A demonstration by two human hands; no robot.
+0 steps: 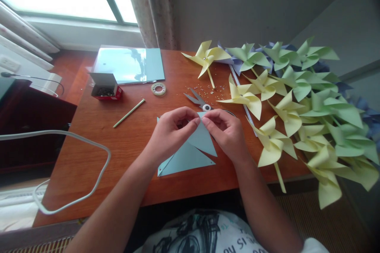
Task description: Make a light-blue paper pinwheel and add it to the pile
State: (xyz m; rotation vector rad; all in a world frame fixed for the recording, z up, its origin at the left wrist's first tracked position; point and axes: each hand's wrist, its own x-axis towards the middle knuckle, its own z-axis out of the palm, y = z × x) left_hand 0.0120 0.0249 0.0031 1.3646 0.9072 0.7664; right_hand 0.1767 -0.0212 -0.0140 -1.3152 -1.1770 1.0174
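A light blue paper square [190, 156], cut into flaps, lies on the wooden table [97, 158] in front of me. My left hand [170, 132] and my right hand [227, 132] meet over its upper middle. Both pinch folded blue flaps together at the centre with thumb and forefinger. Grey scissors [197, 101] lie just behind my fingers, partly hidden by the right hand.
Many yellow and green paper pinwheels [297, 102] cover the table's right side and overhang its edge. A green stick [129, 113], a tape roll [158, 89], a small open red box [105, 87] and a stack of blue paper [130, 65] lie at the back left. A white cable [74, 136] loops over the left edge.
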